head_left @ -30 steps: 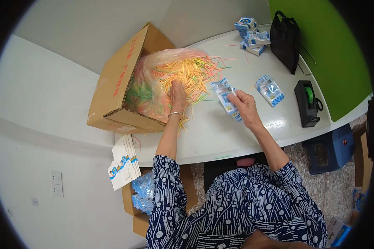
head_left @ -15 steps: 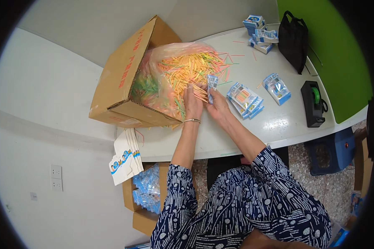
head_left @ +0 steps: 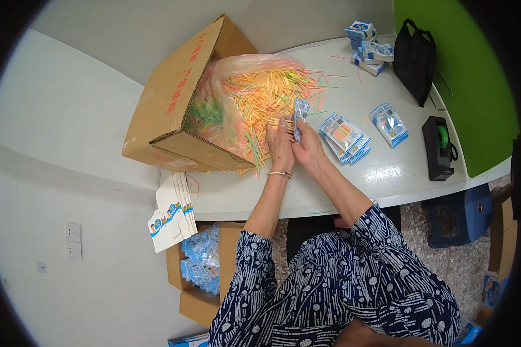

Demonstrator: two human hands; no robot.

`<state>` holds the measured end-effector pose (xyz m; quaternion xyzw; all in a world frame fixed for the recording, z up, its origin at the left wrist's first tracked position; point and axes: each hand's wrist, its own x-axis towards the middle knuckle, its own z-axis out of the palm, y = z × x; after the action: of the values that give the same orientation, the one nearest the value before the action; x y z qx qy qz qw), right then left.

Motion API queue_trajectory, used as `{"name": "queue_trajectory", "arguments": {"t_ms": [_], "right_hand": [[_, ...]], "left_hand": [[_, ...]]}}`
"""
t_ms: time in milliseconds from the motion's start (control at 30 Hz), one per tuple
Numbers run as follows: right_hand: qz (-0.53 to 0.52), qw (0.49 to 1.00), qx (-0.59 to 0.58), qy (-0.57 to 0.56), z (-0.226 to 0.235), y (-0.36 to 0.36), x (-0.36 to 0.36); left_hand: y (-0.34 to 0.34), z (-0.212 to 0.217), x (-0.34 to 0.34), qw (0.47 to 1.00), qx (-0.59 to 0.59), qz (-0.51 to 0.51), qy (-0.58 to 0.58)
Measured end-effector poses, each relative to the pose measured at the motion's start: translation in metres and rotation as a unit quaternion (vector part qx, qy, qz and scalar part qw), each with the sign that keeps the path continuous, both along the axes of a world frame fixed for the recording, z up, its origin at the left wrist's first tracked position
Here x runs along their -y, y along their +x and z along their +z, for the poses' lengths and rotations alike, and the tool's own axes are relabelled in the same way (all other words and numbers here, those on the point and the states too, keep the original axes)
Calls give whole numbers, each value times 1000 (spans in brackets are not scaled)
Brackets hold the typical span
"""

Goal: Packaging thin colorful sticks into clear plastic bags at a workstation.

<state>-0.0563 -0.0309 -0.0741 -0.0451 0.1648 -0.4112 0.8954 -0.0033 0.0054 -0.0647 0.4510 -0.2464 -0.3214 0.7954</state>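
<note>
My left hand (head_left: pixel 280 144) is closed around a small bunch of thin orange sticks (head_left: pixel 276 123), mostly hidden by the fingers. Right beside it, my right hand (head_left: pixel 309 144) grips a small blue-and-white plastic packet (head_left: pixel 300 110) held upright. The two hands touch or nearly touch, and the packet stands against the stick ends. Just beyond them lies a big heap of thin orange, yellow, pink and green sticks (head_left: pixel 266 89), spilling from a clear plastic bag (head_left: pixel 231 68) inside a tipped cardboard box (head_left: pixel 176 87).
Filled packets (head_left: pixel 344 136) overlap to my right, with another packet (head_left: pixel 390 125) farther right. A black tape dispenser (head_left: pixel 437 147), a black bag (head_left: pixel 414 63) and small boxes (head_left: pixel 360 30) stand beyond. Folded cards (head_left: pixel 173 214) overhang the table's left edge above a carton of blue packets (head_left: pixel 201 260).
My left hand has turned and pressed closer to the packet, covering more of the sticks. The right hand still holds the packet. The view has shifted slightly.
</note>
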Motion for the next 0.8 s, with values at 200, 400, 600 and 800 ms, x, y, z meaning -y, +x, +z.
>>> {"name": "queue_trajectory", "arguments": {"t_ms": [200,400,600,800], "right_hand": [[-3,991,-78,-111,11,-9,1],[10,961,-144,-236,10,-30,11],[69,930,-204,-297,15,-52,6],[95,889,-264,-362,14,-77,10]], "left_hand": [[29,13,4,1000,-9,9,23],[70,-1,12,993,69,1,91],[99,-13,5,943,260,82,192],[64,28,6,998,19,-37,40]]}}
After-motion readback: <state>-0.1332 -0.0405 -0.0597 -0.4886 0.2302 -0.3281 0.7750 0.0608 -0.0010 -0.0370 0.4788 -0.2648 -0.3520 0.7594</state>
